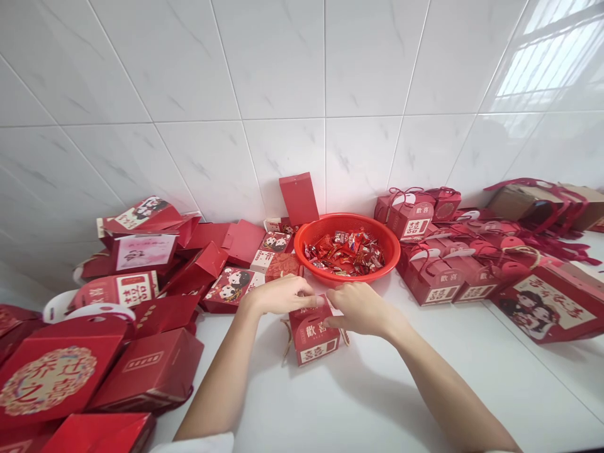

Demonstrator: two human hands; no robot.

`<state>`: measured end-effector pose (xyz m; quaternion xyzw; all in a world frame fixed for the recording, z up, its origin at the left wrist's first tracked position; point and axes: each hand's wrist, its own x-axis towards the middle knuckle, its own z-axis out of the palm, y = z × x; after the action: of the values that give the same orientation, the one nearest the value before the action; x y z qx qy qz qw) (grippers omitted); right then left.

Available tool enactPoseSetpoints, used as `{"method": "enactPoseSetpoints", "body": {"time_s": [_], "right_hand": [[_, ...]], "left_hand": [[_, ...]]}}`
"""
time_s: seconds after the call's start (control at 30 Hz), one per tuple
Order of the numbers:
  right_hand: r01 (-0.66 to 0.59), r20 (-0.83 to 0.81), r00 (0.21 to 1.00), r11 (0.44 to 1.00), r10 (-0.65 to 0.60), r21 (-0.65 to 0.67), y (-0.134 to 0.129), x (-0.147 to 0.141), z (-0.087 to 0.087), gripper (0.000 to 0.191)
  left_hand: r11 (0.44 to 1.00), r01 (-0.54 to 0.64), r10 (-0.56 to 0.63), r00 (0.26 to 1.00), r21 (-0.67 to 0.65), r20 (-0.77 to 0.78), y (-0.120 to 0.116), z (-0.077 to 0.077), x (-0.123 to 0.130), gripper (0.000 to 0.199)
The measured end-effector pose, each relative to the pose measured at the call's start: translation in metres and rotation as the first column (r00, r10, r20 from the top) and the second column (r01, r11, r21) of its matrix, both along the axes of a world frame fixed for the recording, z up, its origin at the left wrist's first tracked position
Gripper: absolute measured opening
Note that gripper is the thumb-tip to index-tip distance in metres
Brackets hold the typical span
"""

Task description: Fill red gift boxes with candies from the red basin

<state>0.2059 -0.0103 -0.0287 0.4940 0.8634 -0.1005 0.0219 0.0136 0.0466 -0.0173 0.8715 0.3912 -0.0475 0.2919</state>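
A small red gift box (314, 336) with cream string at its sides stands on the white table (377, 402), in front of the red basket (395, 257) of wrapped sweets (346, 251). Both hands are at the top of this box. My left hand (287, 294) has its fingers bent round the top flap from the left. From the right, my right hand (356, 308) pinches the flap, its thumb on the front. The fingertips of both hands are partly hidden behind the knuckles and the flap.
Many red boxes (146, 371) lie piled at the left. Flat panda-print boxes (231, 286) and an upright red box (299, 198) are near the tiled wall (283, 75). Tied red boxes (431, 277) and a larger box (552, 302) fill the right.
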Motion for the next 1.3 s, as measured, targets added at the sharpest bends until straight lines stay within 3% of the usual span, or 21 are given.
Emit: {"method": "enactPoseSetpoints", "body": {"time_s": [0.1,0.27,0.37,0.47,0.57,0.63,0.77,0.83,0.9,1.0,1.17,1.3], "right_hand": [[0.046,0.015,0.999,0.998,-0.045,-0.04,0.007,0.003,-0.007,0.034],[0.015,-0.017,1.0,0.968,-0.02,-0.252,0.027,0.013,-0.022,0.05],[-0.033,-0.148,0.989,0.921,-0.026,-0.387,0.039,0.02,-0.036,0.054],[-0.027,-0.32,0.935,0.87,-0.153,-0.493,0.042,0.029,-0.049,0.057],[-0.058,-0.506,0.804,0.806,-0.312,-0.589,0.034,0.043,-0.051,0.057],[-0.121,-0.63,0.679,0.789,-0.376,-0.602,0.024,0.054,-0.044,0.054],[-0.158,-0.817,0.393,0.844,-0.422,-0.512,0.001,0.072,-0.019,0.044],[-0.155,-0.859,0.309,0.869,-0.409,-0.469,-0.009,0.077,-0.011,0.04],[-0.138,-0.874,0.276,0.883,-0.4,-0.448,-0.018,0.077,-0.01,0.037],[-0.058,-0.876,0.321,0.916,-0.36,-0.398,-0.028,0.074,-0.018,0.034],[0.029,-0.801,0.526,0.948,-0.285,-0.318,-0.047,0.067,-0.03,0.023],[0.085,-0.759,0.592,0.957,-0.271,-0.276,-0.06,0.063,-0.032,0.018]], "left_hand": [[1.0,-0.013,0.011,0.998,-0.028,-0.06,-0.002,-0.001,-0.001,0.032],[1.0,-0.02,0.019,0.992,-0.011,-0.125,-0.003,-0.006,0.004,0.044],[0.997,0.021,-0.028,0.993,-0.068,-0.114,-0.001,-0.007,0.006,0.036],[0.999,0.02,-0.023,0.995,-0.029,-0.099,0.0,-0.009,0.009,0.036],[1.0,-0.015,0.015,0.999,0.0,-0.048,0.001,-0.011,0.015,0.042],[1.0,-0.007,0.007,1.0,-0.023,0.004,0.002,-0.015,0.021,0.041],[0.999,0.027,-0.021,0.993,-0.047,0.118,-0.003,-0.026,0.04,0.033],[0.999,0.012,-0.004,0.985,-0.045,0.174,-0.01,-0.034,0.051,0.032],[0.999,-0.002,0.01,0.975,-0.039,0.221,-0.019,-0.041,0.06,0.035],[1.0,0.004,0.002,0.965,-0.021,0.264,-0.031,-0.046,0.069,0.042],[1.0,-0.012,0.011,0.95,0.001,0.312,-0.034,-0.04,0.067,0.042],[0.997,-0.066,0.076,0.898,-0.036,0.432,-0.03,-0.033,0.063,0.046]]}}
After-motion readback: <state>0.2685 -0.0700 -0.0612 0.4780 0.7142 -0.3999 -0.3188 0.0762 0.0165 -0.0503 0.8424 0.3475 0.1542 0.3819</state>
